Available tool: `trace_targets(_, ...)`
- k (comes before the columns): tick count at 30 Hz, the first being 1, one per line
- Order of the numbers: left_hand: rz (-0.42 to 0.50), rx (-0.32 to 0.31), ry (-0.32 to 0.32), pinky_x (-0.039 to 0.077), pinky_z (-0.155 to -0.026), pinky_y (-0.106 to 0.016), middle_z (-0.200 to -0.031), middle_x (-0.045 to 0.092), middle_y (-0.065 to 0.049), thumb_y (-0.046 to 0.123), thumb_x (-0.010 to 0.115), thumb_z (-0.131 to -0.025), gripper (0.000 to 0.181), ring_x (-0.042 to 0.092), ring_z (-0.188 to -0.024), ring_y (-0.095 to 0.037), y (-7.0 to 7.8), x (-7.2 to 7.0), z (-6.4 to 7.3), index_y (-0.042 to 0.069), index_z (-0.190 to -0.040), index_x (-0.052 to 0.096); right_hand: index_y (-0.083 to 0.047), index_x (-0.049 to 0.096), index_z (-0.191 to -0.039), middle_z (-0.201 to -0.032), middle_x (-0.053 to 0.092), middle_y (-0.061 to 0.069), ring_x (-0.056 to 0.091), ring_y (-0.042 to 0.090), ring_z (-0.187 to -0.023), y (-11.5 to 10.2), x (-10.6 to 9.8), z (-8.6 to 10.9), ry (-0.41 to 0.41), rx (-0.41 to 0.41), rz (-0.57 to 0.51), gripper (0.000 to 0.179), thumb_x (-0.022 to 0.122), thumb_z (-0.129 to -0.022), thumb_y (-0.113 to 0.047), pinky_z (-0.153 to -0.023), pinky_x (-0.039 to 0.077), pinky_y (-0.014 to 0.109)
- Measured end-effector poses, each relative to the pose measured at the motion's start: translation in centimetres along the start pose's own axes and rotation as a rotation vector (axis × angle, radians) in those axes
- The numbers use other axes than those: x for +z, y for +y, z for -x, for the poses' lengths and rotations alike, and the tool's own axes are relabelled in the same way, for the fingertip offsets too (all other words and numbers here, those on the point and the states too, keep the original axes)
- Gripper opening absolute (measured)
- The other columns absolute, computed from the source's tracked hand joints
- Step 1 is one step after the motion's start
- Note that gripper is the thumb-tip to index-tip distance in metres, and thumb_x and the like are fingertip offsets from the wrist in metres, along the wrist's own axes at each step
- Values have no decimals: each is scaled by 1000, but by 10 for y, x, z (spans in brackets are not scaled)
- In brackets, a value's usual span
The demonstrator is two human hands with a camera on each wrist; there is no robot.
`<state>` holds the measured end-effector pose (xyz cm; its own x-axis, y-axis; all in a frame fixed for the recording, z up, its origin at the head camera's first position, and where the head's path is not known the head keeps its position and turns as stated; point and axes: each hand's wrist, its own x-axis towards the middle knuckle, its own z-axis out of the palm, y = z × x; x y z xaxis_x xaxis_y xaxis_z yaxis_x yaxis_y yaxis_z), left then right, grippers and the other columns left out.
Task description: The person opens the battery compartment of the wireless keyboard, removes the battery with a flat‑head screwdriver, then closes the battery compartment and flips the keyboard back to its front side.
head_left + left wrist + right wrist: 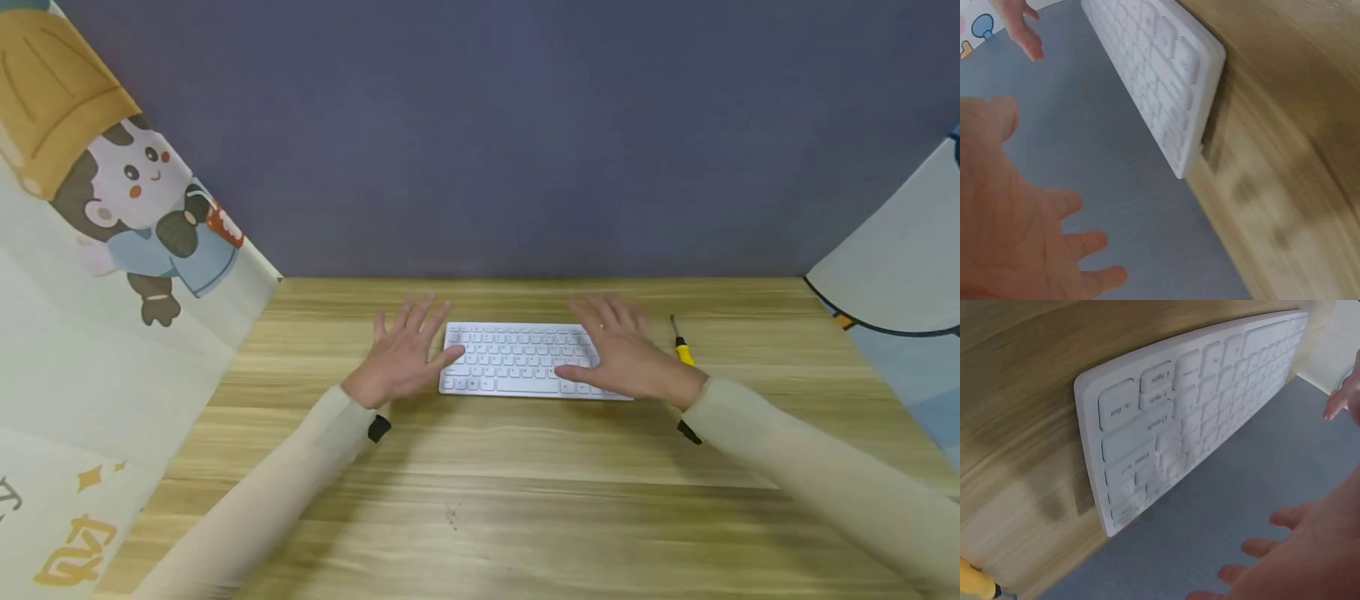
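A white keyboard [517, 360] lies flat on the wooden table, its long side running left to right. My left hand [401, 358] hovers at its left end with fingers spread and the thumb toward the keys. Over the right end is my right hand [626, 358], fingers spread as well, covering some keys in the head view. In the left wrist view the left hand [1029, 219] stands apart from the keyboard [1154, 69]. The right wrist view shows a gap between the right hand [1304, 550] and the keyboard [1185, 406]. Neither hand holds anything.
A screwdriver with a yellow handle [683, 352] lies on the table [480, 517] to the right of the right hand, its tip pointing away. A dark grey panel [480, 150] rises behind the table's far edge. Printed cartoon sheets flank both sides.
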<state>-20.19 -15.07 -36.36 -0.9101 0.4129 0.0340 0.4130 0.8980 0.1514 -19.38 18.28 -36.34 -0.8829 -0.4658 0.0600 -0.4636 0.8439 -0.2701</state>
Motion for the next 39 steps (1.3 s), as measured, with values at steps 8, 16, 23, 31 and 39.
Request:
trace_targets(8,4,3,-9,6,-101,-69,-156,15,-9,62,31,-95,74,12,-140,-38,-7,8,0,19,-153,14,-10,19,-151,-154,9,17,8,43,-137,0,17,-10,-63,-52,1,107,62,-74,-70,-100,8,68)
trace_targets(16,16,-6,-34,10,-99,-71,-152,23,-15,56,37,-96,73,17,-137,-41,-18,19,0,17,-153,15,-7,21,-151,-152,15,17,10,41,-137,-3,34,-24,-109,-111,-62,114,73,-68,-64,-103,14,62)
trace_targets(23,21,-26,-99,9,-99,-71,-153,21,-15,56,37,-96,74,17,-137,-41,-26,25,4,14,-153,16,-7,20,-151,-151,18,21,13,39,-137,-11,45,-36,-149,-118,-57,118,76,-64,-64,-104,16,60)
trace_targets(31,54,-15,-140,15,-102,-65,-153,20,-17,50,40,-98,71,18,-136,-43,-34,32,7,8,-151,20,-9,22,-151,-152,18,19,11,41,-137,-17,48,-44,-173,-95,-17,117,77,-63,-63,-105,10,60)
trace_targets(39,115,-4,-171,19,-102,-63,-153,21,-17,48,41,-98,69,19,-135,-42,-40,37,8,7,-150,23,-10,21,-151,-153,16,18,10,41,-137,-25,51,-53,-195,-86,2,118,78,-63,-62,-106,9,60)
